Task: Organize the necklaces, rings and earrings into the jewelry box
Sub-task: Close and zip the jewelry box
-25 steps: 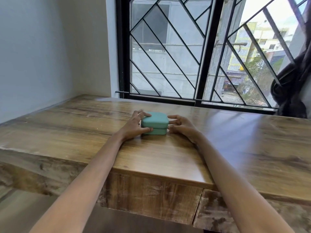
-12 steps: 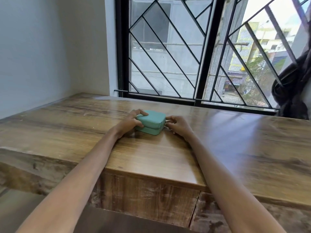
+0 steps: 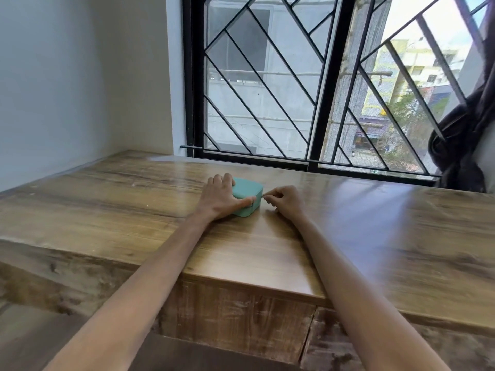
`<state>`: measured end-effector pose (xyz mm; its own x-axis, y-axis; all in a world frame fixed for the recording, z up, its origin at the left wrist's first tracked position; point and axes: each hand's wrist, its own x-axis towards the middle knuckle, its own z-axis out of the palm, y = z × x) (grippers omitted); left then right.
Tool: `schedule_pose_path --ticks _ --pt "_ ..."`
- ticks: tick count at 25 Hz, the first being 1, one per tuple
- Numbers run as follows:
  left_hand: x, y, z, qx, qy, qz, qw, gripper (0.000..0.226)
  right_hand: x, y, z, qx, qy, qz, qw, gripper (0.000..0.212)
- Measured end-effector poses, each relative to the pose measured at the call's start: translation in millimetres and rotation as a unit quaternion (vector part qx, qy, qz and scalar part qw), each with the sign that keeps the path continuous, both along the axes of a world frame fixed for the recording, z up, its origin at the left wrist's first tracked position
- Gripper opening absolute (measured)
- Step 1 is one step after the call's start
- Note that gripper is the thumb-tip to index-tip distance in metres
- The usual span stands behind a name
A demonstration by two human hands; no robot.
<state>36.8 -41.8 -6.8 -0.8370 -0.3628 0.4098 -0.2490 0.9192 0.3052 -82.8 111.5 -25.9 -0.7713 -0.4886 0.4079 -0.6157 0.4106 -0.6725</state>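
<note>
A small teal jewelry box (image 3: 247, 192) lies closed on the wooden table (image 3: 294, 250), near its middle. My left hand (image 3: 221, 196) grips the box from its left side, fingers over the far edge and thumb along the front. My right hand (image 3: 284, 200) is just right of the box, its thumb and forefinger pinching a small metal zipper pull (image 3: 264, 195) at the box's right corner. No necklaces, rings or earrings are in view.
A black-barred window (image 3: 316, 89) runs along the table's far edge. A dark curtain (image 3: 466, 129) hangs bunched at the far right. A pale wall (image 3: 67, 76) borders the table on the left. The table's front edge drops off below my forearms.
The box has turned so one corner points toward me. My right hand went from touching the box's side to pinching the zipper pull. My left hand has kept its hold.
</note>
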Motion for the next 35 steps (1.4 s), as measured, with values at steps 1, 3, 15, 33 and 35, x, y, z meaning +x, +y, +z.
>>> schedule_pose_path --ticks 1,3,15,33,35 --pt "-0.6 -0.8 0.9 0.004 -0.010 -0.006 1.000 0.085 -2.2 1.3 -0.2 0.003 0.009 -0.012 1.000 0.012" --pt "-0.8 -3.5 1.0 0.024 -0.029 -0.040 0.998 0.087 -7.1 2.8 -0.5 0.013 0.024 -0.034 0.999 0.013" --pt "-7.6 -30.0 27.0 0.164 -0.163 -0.211 0.950 0.043 -33.8 6.0 0.3 -0.010 -0.008 0.008 1.000 0.007" --pt "-24.4 5.2 21.2 -0.085 -0.059 -0.114 0.988 0.044 -34.1 23.6 -1.1 0.071 0.038 -0.012 0.997 0.008" --pt "-28.4 -10.7 22.6 -0.029 -0.077 -0.151 0.985 0.040 -32.6 22.2 1.1 0.079 0.041 -0.002 0.996 0.009"
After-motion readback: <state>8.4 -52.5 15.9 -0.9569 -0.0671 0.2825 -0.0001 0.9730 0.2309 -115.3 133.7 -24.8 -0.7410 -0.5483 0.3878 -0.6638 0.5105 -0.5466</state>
